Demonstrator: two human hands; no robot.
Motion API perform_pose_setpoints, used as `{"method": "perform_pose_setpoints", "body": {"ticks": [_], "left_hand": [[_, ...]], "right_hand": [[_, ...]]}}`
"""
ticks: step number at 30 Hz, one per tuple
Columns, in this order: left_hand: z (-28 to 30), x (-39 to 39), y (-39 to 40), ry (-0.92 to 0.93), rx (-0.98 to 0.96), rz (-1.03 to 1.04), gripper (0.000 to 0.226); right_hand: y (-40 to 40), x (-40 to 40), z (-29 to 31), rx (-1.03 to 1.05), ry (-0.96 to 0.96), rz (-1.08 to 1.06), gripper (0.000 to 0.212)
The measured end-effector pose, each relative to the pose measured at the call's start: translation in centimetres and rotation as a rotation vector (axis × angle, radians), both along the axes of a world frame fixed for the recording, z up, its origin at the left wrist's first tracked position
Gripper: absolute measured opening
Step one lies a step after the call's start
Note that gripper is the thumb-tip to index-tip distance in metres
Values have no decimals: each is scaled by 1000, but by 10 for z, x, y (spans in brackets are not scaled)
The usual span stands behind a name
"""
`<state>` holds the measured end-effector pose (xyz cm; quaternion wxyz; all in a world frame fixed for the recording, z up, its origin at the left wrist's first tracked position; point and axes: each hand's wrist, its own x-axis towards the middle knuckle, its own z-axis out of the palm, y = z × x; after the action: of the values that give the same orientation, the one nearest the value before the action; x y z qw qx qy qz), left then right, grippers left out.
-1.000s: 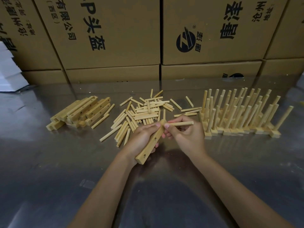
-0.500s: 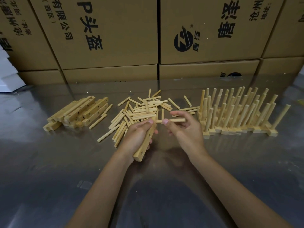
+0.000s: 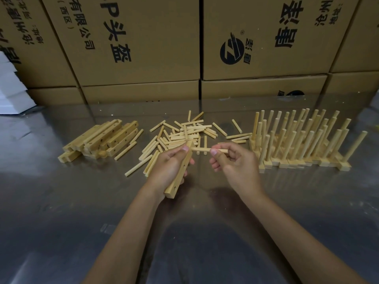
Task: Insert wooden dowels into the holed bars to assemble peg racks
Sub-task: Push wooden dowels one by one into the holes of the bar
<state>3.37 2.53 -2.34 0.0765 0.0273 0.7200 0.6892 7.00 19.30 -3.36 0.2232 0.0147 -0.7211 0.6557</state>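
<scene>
My left hand [image 3: 167, 168] grips a holed wooden bar [image 3: 180, 177], held slanted above the table with two holes showing on its side. A single dowel [image 3: 202, 149] lies level between the hands; my right hand [image 3: 233, 162] pinches its right part, and its left tip touches the bar's upper end by my left thumb. Behind the hands lies a loose heap of dowels [image 3: 182, 136]. A stack of bare holed bars [image 3: 102, 140] lies to the left. Several finished peg racks [image 3: 303, 144] stand in a row on the right.
The work surface is a shiny metal table [image 3: 82, 201]. Large cardboard boxes [image 3: 143, 48] form a wall along its far edge. A white stack [image 3: 12, 93] sits at the far left.
The dowel's left tip has come to the top end of the bar, and my right hand has slid a little to the right along it. The bar stays in my left hand.
</scene>
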Motion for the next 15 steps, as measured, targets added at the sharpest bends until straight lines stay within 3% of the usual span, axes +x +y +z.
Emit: {"method": "perform_pose_setpoints", "body": {"ticks": [2,5,7,10,15], "left_hand": [[0,-2,1,-37,50,46,18],[-1,-5,-2,-98,96,144,20],[0,-7,-4,-139,182,174,25],[1,-9,-7,-179,277,197,23],[0,-11,-8,-207,315,197,21]], "right_hand": [[-1,-3,-4,70,-64,-13,31],[0,-12,-16,412,-159,-72,50],[1,-25,-19,510,-235,-106,42],[-5,-51,-13,497,-345,-186,16],[-20,-82,-9,513,-384,-323,23]]}}
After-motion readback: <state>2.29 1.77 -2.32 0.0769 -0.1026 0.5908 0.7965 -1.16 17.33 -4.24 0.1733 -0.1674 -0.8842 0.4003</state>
